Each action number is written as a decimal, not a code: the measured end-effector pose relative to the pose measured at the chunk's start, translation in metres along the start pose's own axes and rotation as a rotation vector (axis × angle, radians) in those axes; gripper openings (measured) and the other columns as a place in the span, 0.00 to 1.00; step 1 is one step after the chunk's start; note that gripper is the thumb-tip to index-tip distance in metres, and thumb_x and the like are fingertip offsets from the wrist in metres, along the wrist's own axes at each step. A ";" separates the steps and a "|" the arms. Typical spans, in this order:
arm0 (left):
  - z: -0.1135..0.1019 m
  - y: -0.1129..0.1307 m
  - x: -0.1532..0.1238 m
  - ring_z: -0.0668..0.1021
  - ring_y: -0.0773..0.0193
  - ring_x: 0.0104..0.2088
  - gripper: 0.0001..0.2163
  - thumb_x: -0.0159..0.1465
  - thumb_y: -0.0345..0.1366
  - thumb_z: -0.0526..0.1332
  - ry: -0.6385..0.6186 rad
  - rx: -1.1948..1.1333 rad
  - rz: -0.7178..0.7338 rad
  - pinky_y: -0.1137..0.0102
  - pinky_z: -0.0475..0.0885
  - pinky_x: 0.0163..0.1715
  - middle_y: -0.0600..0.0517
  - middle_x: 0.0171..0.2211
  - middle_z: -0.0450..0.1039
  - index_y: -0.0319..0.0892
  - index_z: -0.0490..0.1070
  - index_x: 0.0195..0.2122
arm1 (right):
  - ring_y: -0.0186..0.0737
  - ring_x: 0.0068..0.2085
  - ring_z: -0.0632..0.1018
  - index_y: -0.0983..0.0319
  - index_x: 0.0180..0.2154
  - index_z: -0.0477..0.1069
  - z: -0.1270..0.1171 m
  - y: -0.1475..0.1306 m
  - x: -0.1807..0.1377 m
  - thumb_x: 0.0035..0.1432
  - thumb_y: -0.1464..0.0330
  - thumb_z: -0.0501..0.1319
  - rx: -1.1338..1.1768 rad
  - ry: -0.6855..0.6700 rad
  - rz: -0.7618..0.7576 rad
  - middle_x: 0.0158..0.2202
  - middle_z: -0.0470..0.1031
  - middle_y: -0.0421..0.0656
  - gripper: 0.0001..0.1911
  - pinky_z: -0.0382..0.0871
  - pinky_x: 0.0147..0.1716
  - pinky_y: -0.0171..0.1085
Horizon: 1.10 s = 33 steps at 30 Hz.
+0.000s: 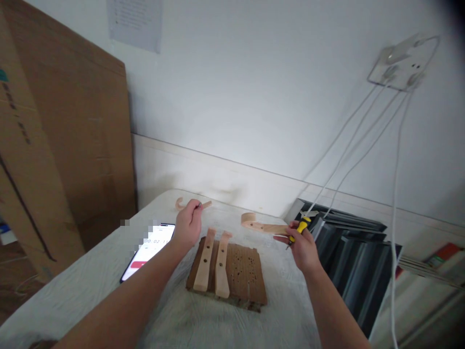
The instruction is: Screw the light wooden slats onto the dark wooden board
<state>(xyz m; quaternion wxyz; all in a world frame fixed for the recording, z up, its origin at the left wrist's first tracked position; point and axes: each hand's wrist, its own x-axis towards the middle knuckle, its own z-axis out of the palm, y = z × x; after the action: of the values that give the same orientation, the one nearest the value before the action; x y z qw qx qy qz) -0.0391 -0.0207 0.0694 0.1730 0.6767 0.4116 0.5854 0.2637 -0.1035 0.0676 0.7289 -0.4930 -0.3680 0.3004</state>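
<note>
My left hand [191,224] is raised over the far side of the table, fingers pinched on a small dark screw-like piece [199,206]. A wooden hook [179,203] lies behind that hand, partly covered by it. Held together in my right hand [304,247] are a yellow-and-black screwdriver [302,226] and another wooden hook [267,228], whose curled end points left. Between my hands, a brown wooden board [246,274] rests on the table. Two pale wooden hooks [203,266] [221,271] lie side by side on its left half, with dark screws in them. Several small holes mark its right half.
A phone [150,249] with a lit timer screen lies left on the cloth-covered table [98,271]. A large cardboard box [90,145] stands at left. Dark folded panels [348,261] lean at right, below white cables hanging from a wall socket [395,63].
</note>
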 end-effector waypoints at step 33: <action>0.009 0.050 -0.018 0.69 0.70 0.23 0.12 0.66 0.38 0.52 -0.848 0.040 0.206 0.74 0.57 0.24 0.55 0.23 0.71 0.40 0.72 0.32 | 0.37 0.28 0.77 0.64 0.31 0.69 0.081 0.013 -0.019 0.56 0.66 0.59 -0.520 -0.580 0.224 0.26 0.73 0.41 0.07 0.76 0.25 0.35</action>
<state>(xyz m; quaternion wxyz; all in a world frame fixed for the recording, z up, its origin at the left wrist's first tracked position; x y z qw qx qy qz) -0.0124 -0.0618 0.0915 0.2544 0.8980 0.2458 0.2616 0.1849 -0.0740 0.0709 0.4085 -0.5928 -0.5661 0.4014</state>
